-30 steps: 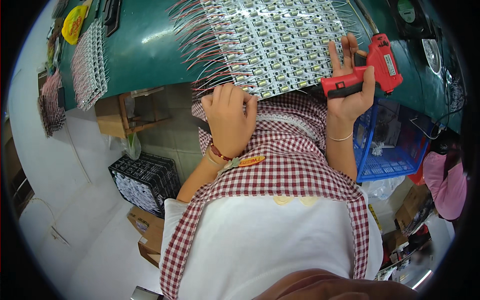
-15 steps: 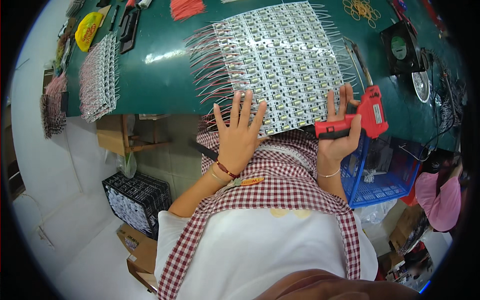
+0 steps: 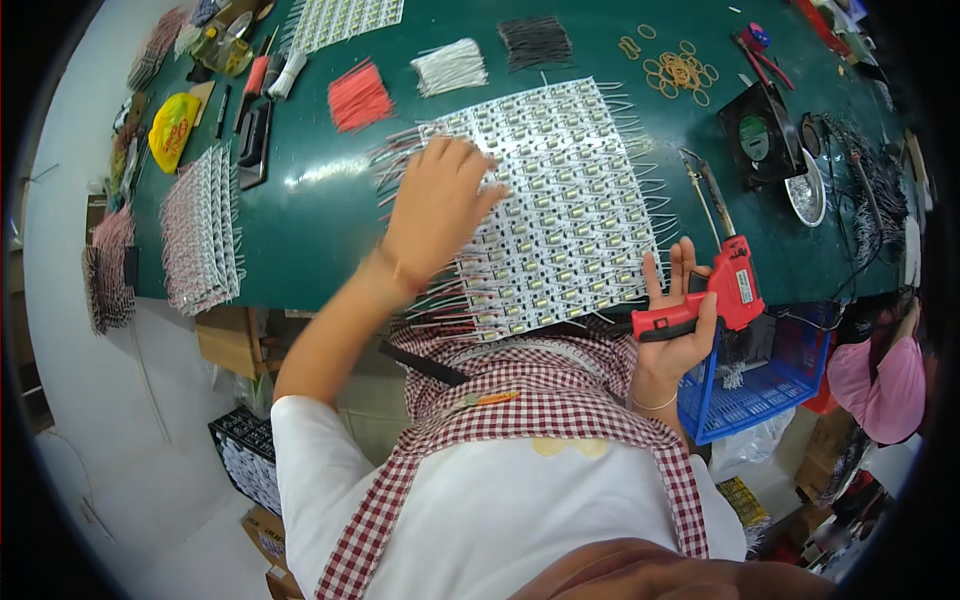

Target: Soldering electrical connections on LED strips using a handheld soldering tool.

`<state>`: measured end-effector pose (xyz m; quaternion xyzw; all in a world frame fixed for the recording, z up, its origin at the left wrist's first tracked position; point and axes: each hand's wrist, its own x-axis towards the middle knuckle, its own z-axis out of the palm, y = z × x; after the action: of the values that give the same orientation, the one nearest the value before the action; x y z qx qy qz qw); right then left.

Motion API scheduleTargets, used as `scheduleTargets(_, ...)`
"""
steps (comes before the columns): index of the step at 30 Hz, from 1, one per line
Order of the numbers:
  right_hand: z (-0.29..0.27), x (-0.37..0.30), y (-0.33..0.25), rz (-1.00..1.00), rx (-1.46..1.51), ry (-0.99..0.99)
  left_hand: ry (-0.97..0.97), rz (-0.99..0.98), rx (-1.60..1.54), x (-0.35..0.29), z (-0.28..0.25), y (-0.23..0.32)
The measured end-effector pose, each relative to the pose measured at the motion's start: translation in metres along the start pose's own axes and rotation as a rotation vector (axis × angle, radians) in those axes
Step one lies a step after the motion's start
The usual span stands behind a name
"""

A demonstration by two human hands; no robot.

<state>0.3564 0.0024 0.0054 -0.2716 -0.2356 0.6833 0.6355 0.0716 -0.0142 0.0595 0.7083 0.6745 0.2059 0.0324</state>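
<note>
A sheet of small white circuit boards in rows lies at the table's front edge, with red and white wires fringing its left side and pale wires its right. Over its upper left part is my left hand, slightly blurred, with bent fingers and the thumb apart; I see nothing held in it. My right hand sits by the sheet's lower right corner, palm up. Across that palm lies a red soldering gun, gripped under the thumb while the other fingers stretch out. Its metal tip points away from me.
Red, white and black wire bundles lie beyond the sheet. Rubber bands, a black fan-like box and a metal dish are at right. Stacked board sheets lie left; a blue crate stands below the table.
My left hand has moved up and left, from lying flat on the sheet's lower edge to its upper left. The view has shifted, showing more of the far table. My right hand still holds the soldering gun.
</note>
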Motion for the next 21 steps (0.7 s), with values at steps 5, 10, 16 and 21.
scheduleTargets(5, 0.003, 0.013, -0.016, -0.108, 0.032, -0.011, 0.076, -0.011, -0.014, 0.126, 0.086, -0.040)
scheduleTargets(10, 0.004, 0.013, -0.026, -0.157, 0.039, 0.022, 0.037, -0.078, -0.133, 0.155, 0.106, -0.024)
scheduleTargets(16, 0.006, 0.025, -0.030, -0.136, 0.049, 0.043, 0.180, -0.047, -0.435, 0.166, 0.109, -0.050)
scheduleTargets(21, 0.011, 0.032, -0.028, -0.150, 0.044, -0.001, 0.130, -0.055, 0.172, 0.181, 0.111, -0.068)
